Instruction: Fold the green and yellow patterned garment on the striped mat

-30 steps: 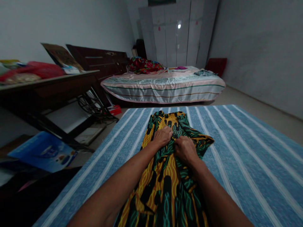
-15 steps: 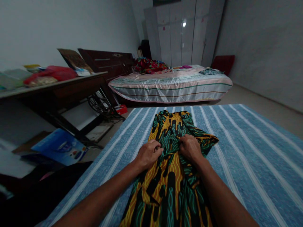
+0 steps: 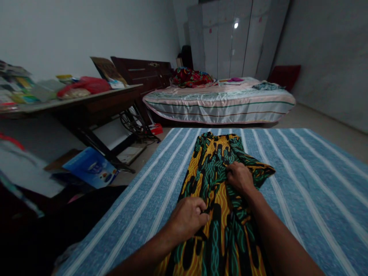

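Note:
A long garment (image 3: 220,153) in green, black and mustard yellow lies lengthwise before me, one sleeve (image 3: 260,168) sticking out to the right. My right hand (image 3: 240,177) rests on its middle, fingers curled down into the cloth. Lower and to the left, my left hand (image 3: 189,216) is closed on the near part, thumb close to the bent index finger. Its fingertips partly hide the cloth they hold. Under the garment spreads a blue sheet with white stripes (image 3: 310,184).
Beyond stands a bed (image 3: 221,107) with a red floral cloth (image 3: 192,78) on it. On the left, a sewing table (image 3: 126,89) carries a red plastic bag (image 3: 93,85). A blue box (image 3: 90,167) lies below it. Pale wardrobes (image 3: 224,50) line the back.
My left hand has slid toward me along the garment, away from the right hand. My right hand stays at the same spot on the cloth. The view has turned slightly left.

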Motion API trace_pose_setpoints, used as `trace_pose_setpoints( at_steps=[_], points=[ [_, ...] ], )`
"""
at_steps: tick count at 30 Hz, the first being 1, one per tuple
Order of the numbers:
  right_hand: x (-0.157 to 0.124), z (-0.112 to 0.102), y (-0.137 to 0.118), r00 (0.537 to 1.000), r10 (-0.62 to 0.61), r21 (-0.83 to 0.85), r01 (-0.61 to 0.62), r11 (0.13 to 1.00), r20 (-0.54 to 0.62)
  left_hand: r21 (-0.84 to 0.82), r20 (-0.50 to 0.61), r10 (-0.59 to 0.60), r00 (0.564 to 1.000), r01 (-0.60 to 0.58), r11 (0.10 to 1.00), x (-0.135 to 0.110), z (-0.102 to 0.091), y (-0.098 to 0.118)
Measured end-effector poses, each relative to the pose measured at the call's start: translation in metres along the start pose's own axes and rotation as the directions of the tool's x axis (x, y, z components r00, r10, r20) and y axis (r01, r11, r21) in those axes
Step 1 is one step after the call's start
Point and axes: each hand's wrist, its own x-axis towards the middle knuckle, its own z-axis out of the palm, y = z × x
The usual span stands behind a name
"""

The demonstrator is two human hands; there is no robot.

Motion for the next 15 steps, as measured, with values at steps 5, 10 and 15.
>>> trace_pose_setpoints(
  at_steps=[5, 10, 15],
  points=[
    [0.001, 0.001, 0.003, 1.0, 0.002, 0.027, -0.001, 1.0, -0.007, 0.103, 0.104, 0.275, 0.956, -0.285, 0.953, -0.015, 0.006, 0.022],
    [0.003, 0.004, 0.009, 0.999, 0.037, 0.105, -0.038, 0.994, 0.015, 0.132, 0.184, 0.309, 0.933, -0.335, 0.933, -0.023, 0.011, 0.024],
    [0.003, 0.003, 0.008, 0.999, 0.039, 0.15, -0.038, 0.988, -0.003, 0.095, -0.001, 0.228, 0.974, -0.227, 0.969, -0.017, 0.004, 0.01]
  ],
)
